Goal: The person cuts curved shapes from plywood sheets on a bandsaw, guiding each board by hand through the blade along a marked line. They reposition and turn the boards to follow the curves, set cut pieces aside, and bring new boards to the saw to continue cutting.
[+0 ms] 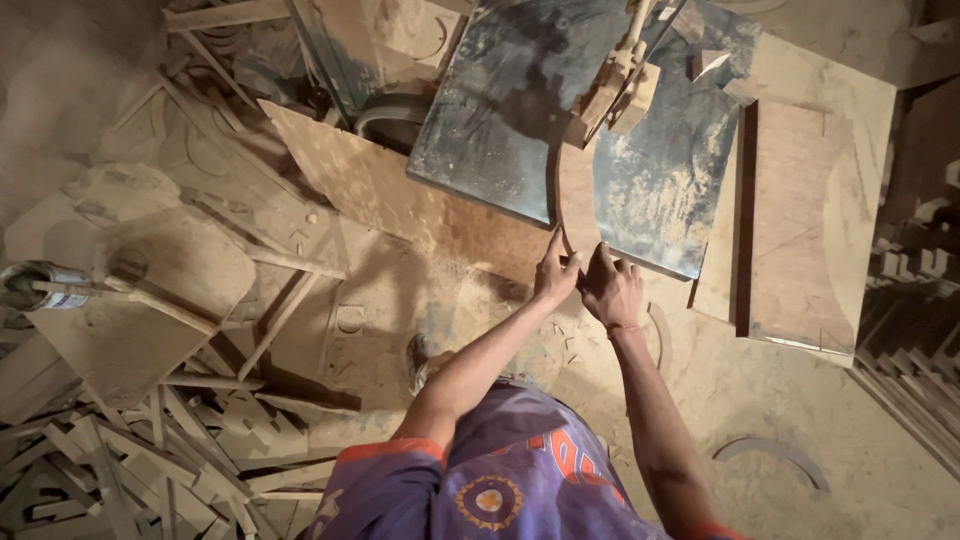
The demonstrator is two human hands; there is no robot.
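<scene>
**A:** What are the hands doing at this moment?

**B:** Both grip one curved wooden strip (577, 200). It lies on the dark metal worktop (520, 100) of the saw, and its near end hangs over the front edge. The left hand (556, 272) pinches this near end, with one finger pointing up along the wood. The right hand (611, 288) is closed on the same end, just beside the left, the two almost touching.

**B:** The far end of the strip reaches toward the wooden guide block (615, 90), where I think the blade stands.

**A:** How should one do this step well?

**B:** In my judgement, feed the strip slowly and turn it with the curve, so the cut follows the arc. Keep it flat on the worktop. Both hands are at the near end, well apart from the guide block, and this is a good position. Because the strip is thin and long, an uneven push could twist it.

**A:** What can you not see clearly?

**B:** The blade itself is hard to make out; the block and sawdust cover that place. The fingertips of the right hand are hidden behind the strip and its knuckles. The wide plywood board (800, 220) at the right and the scrap pieces (130, 450) on the floor are so dusty that their edges melt together.
</scene>
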